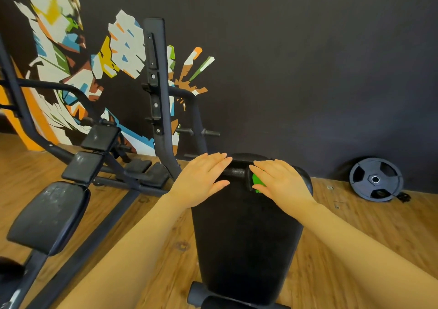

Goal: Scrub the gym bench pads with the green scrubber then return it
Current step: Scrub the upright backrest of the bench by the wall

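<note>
At frame centre, the right hand (282, 185) pressed the green scrubber (257, 182) (mostly hidden) onto the bench pad (246, 232); the left hand (201, 180) lay flat, fingers straight.

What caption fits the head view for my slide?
Right hand presses green scrubber onto bench pad; left hand rests flat beside it.

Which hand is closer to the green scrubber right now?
Right. The right hand lies flat on the green scrubber, pressing it onto the bench pad; the left hand rests apart, across the pad.
</note>
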The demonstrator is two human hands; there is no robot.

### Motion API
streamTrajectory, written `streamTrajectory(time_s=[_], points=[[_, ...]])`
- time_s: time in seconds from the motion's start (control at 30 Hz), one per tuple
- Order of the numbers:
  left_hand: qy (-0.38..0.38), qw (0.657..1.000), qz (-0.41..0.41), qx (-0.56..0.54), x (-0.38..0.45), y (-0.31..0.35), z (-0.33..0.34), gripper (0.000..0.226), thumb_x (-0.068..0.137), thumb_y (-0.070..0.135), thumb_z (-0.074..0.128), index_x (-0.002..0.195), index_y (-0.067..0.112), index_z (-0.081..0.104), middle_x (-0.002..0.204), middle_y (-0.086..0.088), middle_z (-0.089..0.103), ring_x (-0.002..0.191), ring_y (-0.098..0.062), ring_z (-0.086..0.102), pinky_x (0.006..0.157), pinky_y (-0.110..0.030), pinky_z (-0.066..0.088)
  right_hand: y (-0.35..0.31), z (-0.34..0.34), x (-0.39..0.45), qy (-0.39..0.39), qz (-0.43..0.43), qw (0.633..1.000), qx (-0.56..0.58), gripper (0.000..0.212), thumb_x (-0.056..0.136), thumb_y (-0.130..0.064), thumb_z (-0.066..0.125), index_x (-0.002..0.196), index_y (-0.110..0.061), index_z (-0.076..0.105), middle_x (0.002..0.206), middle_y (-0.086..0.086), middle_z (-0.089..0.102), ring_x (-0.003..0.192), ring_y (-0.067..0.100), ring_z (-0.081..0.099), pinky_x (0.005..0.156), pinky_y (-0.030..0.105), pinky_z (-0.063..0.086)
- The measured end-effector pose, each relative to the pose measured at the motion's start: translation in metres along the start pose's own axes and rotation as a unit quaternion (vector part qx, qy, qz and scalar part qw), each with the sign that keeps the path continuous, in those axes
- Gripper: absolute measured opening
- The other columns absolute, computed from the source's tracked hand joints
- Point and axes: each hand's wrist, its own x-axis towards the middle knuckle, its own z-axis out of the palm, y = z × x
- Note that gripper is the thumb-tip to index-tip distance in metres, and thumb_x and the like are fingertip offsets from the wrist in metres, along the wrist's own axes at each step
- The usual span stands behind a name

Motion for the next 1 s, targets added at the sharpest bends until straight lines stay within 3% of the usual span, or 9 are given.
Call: streamTrajectory(time_s=[0.2,0.37,0.47,0.63,0.73,0.83,0.9,1.0], points=[[-0.029,0.999,0.018,-0.015,0.025,0.013,0.02,0.057,0.092,0.041,0.059,0.14,0.013,0.049,0.14,-0.007,0.054,0.128,-0.024,0.052,0.108,-0.038,0.035,0.011,-0.007,-0.011,-0.023,0.032,0.999,0.023,0.053,0.077,-0.036,0.08,0.124,-0.016,0.067,0.127,0.005,0.066,0.118,0.025,0.062,0.1,0.053,0.045],[-0.027,0.999,0.019,0.02,0.024,0.015,0.04,0.059,0.089,0.048,0.06,0.139,0.017,0.051,0.135,-0.005,0.059,0.123,-0.023,0.057,0.102,-0.04,0.044,0.007,-0.009,0.004,-0.075,0.072,0.992,0.074,0.055,0.096,-0.046,0.055,0.143,-0.019,0.049,0.15,0.002,0.046,0.143,0.023,0.034,0.116,0.048,0.028],[0.003,0.999,0.033,0.043,0.025,0.012,0.048,0.06,0.085,0.05,0.063,0.135,0.017,0.055,0.129,-0.005,0.063,0.117,-0.023,0.061,0.095,-0.04,0.049,0.004,-0.005,0.013,-0.075,0.074,0.993,0.06,0.056,0.094,-0.051,0.056,0.138,-0.017,0.055,0.141,0.003,0.056,0.137,0.023,0.044,0.111,0.046,0.039],[0.039,0.997,0.046,0.05,0.024,0.009,0.053,0.06,0.083,0.051,0.064,0.132,0.016,0.058,0.126,-0.006,0.065,0.114,-0.023,0.063,0.092,-0.039,0.051,0.011,-0.002,-0.002,-0.031,0.069,0.996,0.048,0.057,0.077,-0.044,0.078,0.122,-0.011,0.068,0.121,0.007,0.069,0.114,0.026,0.064,0.094,0.042,0.051],[0.044,0.997,0.048,0.05,0.023,0.01,0.053,0.059,0.086,0.052,0.059,0.132,0.016,0.058,0.126,-0.006,0.064,0.115,-0.024,0.062,0.093,-0.039,0.051,0.021,-0.002,-0.018,-0.002,0.052,0.998,0.043,0.057,0.077,-0.042,0.076,0.122,-0.008,0.067,0.122,0.009,0.068,0.113,0.028,0.065,0.094,0.042,0.051],[0.046,0.996,0.05,0.049,0.022,0.009,0.054,0.059,0.089,0.054,0.048,0.133,0.016,0.057,0.127,-0.006,0.064,0.116,-0.024,0.062,0.093,-0.039,0.05,0.038,0.001,-0.042,0.022,0.047,0.998,0.047,0.057,0.087,-0.047,0.062,0.126,-0.005,0.064,0.126,0.011,0.066,0.116,0.029,0.062,0.097,0.043,0.049],[0.048,0.996,0.052,0.051,0.022,0.009,0.055,0.059,0.089,0.054,0.052,0.133,0.015,0.058,0.127,-0.007,0.064,0.116,-0.025,0.062,0.094,-0.04,0.05,0.05,0.0,-0.061,0.031,0.076,0.995,0.061,0.059,0.09,-0.048,0.052,0.129,-0.005,0.061,0.129,0.011,0.063,0.119,0.027,0.058,0.099,0.04,0.044],[0.057,0.995,0.048,0.061,0.022,0.01,0.056,0.059,0.086,0.054,0.058,0.132,0.015,0.059,0.125,-0.008,0.065,0.114,-0.025,0.063,0.092,-0.04,0.051,0.052,0.001,-0.07,0.04,0.111,0.99,0.074,0.059,0.087,-0.043,0.063,0.13,-0.002,0.06,0.13,0.016,0.062,0.116,0.033,0.06,0.095,0.045,0.048]])
